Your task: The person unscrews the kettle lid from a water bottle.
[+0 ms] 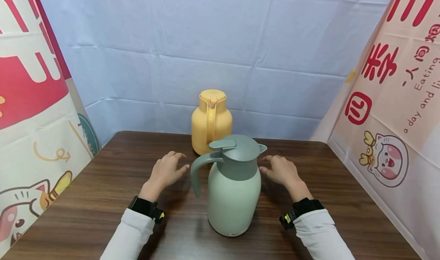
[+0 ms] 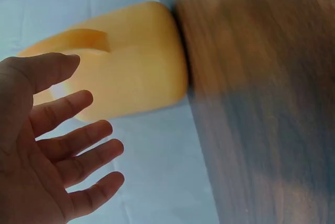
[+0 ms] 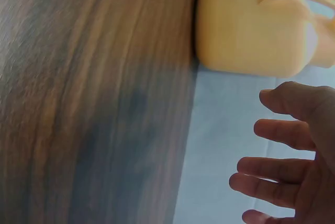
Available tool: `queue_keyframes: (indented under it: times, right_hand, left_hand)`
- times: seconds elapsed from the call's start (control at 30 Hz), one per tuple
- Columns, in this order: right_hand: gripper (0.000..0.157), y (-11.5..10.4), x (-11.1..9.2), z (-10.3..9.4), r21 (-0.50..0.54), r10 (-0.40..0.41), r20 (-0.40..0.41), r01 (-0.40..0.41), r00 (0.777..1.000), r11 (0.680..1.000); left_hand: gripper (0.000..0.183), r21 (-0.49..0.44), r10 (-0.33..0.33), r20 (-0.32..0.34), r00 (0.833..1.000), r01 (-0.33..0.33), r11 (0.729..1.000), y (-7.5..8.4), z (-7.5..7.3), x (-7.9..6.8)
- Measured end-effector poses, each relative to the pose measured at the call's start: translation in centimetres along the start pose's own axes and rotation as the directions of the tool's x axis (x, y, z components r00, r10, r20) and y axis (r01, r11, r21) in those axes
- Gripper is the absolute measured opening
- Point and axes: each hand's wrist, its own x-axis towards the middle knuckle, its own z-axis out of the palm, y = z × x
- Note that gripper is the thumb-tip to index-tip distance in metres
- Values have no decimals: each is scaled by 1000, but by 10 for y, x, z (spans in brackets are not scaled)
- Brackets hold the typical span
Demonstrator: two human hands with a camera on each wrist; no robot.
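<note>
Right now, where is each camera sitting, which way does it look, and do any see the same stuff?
Left wrist: worn on the left wrist, it looks past the left fingers at the yellow jug; the scene appears sideways.
Right wrist: worn on the right wrist, it looks past the right fingers at that jug, also sideways.
Head: worn on the head, it looks forward and down at the green jug, showing both sets of fingers and white sleeves.
Shared: both wrist views show the yellow jug and wooden table.
</note>
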Motion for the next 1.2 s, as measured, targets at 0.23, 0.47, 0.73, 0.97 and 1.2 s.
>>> queue_keyframes:
  times: [0.23, 0.47, 0.73, 0.97, 1.2]
  right_hand:
    - [40, -8, -6, -9, 17, -25, -34, 26, 999, 1000]
    - [39, -18, -12, -23, 12, -60, -50, 61, 997, 998]
    - [40, -26, -20, -38, 29, -86, -78, 89, 993, 996]
    - [43, -32, -25, -50, 68, -111, -131, 121, 985, 990]
    - [42, -42, -28, -64, 80, -154, -199, 173, 968, 982]
  left_hand:
    - [37, -46, 50, -49, 998, -53, 998, 8, -9, -7]
    - [31, -124, 92, -70, 993, -100, 987, 19, -19, -15]
    - [29, -265, 143, -62, 988, -154, 952, 36, -34, -22]
    - [26, -424, 191, -77, 979, -206, 882, 37, -49, -26]
    - [20, -588, 171, -68, 983, -178, 789, 42, -59, -30]
